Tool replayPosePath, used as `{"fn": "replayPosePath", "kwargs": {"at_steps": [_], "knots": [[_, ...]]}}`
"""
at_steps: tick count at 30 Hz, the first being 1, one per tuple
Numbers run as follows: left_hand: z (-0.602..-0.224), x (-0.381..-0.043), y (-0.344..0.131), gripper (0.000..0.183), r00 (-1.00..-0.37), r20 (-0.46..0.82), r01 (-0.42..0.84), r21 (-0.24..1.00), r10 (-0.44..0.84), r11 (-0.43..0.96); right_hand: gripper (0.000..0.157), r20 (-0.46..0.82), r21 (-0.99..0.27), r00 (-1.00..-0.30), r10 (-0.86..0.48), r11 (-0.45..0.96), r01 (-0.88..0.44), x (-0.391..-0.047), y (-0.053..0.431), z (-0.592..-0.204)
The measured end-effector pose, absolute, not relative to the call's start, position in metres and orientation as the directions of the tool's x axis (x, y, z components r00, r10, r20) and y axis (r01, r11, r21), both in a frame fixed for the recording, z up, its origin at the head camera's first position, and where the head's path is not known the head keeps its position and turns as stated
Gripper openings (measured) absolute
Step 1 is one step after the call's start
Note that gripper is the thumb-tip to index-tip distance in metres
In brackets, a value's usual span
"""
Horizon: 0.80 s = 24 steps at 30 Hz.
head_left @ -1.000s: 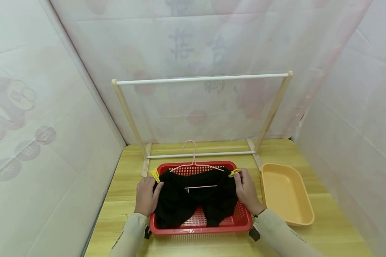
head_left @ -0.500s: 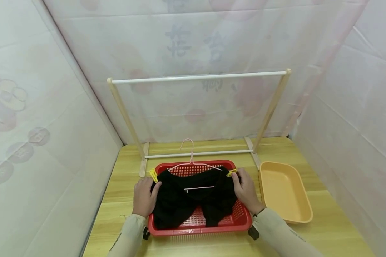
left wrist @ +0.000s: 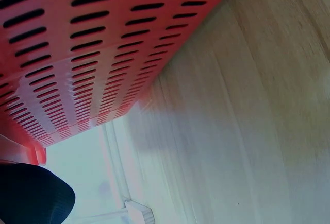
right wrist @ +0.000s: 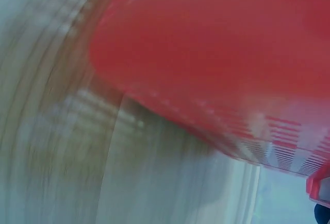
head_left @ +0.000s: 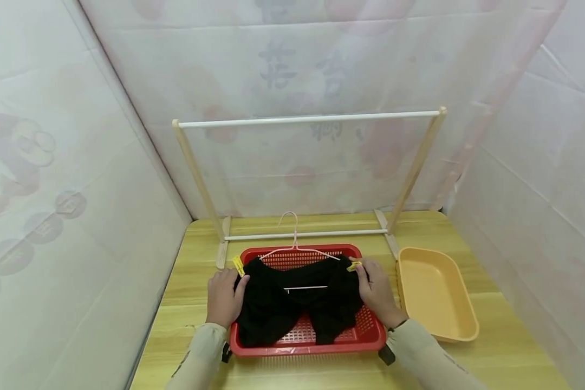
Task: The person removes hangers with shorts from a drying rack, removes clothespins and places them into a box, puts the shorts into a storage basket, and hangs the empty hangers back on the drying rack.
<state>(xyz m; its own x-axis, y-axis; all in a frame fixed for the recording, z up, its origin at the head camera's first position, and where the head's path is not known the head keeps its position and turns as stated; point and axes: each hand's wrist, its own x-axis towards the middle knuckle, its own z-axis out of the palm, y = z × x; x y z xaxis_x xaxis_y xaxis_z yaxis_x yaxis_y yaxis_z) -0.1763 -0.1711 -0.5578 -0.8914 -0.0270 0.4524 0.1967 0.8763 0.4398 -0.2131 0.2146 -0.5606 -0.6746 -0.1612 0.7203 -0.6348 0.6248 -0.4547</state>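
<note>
A black, soft fabric garment (head_left: 268,311), draped on a thin pink wire hanger (head_left: 294,247), lies across a red perforated plastic basket (head_left: 307,351). Taking the basket's centre as the clock, the left hand (head_left: 223,298) is at 9, thumb and fingers gripping the garment's shoulder just under a small yellow plastic clip (head_left: 238,265). The right hand (head_left: 377,290), at 3, pinches the opposite shoulder; a second yellow clip (head_left: 353,266) meets its fingers, though whether they also squeeze it I cannot tell. The hanger's hook points to 12, just in front of a wooden rack with white rods (head_left: 309,118). Near the right hand, farther towards 3, an orange-yellow plastic tray (head_left: 436,292) sits on the wood-grain bench (head_left: 170,314).
</note>
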Motion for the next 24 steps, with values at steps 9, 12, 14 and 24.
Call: {"fn": "replayPosePath", "kwargs": {"at_steps": [9,12,14,24], "knots": [[-0.555,-0.178,-0.168,0.032,-0.909,0.417,0.179,0.414,-0.011,0.893,0.012,0.658,-0.649,-0.753,-0.005,0.504,-0.570,-0.214,0.221,-0.564],[-0.554,-0.177,-0.169,0.030,-0.915,0.404,0.168,0.416,-0.016,0.894,0.012,0.629,-0.676,-0.777,0.018,0.506,-0.535,-0.214,0.219,-0.562],[-0.554,-0.176,-0.170,0.030,-0.915,0.403,0.165,0.417,-0.019,0.894,0.013,0.612,-0.703,-0.790,0.041,0.486,-0.520,-0.212,0.216,-0.554],[-0.557,-0.177,-0.171,0.031,-0.908,0.419,0.174,0.414,-0.018,0.894,0.015,0.630,-0.747,-0.770,0.101,0.350,-0.565,-0.214,0.212,-0.542]]}}
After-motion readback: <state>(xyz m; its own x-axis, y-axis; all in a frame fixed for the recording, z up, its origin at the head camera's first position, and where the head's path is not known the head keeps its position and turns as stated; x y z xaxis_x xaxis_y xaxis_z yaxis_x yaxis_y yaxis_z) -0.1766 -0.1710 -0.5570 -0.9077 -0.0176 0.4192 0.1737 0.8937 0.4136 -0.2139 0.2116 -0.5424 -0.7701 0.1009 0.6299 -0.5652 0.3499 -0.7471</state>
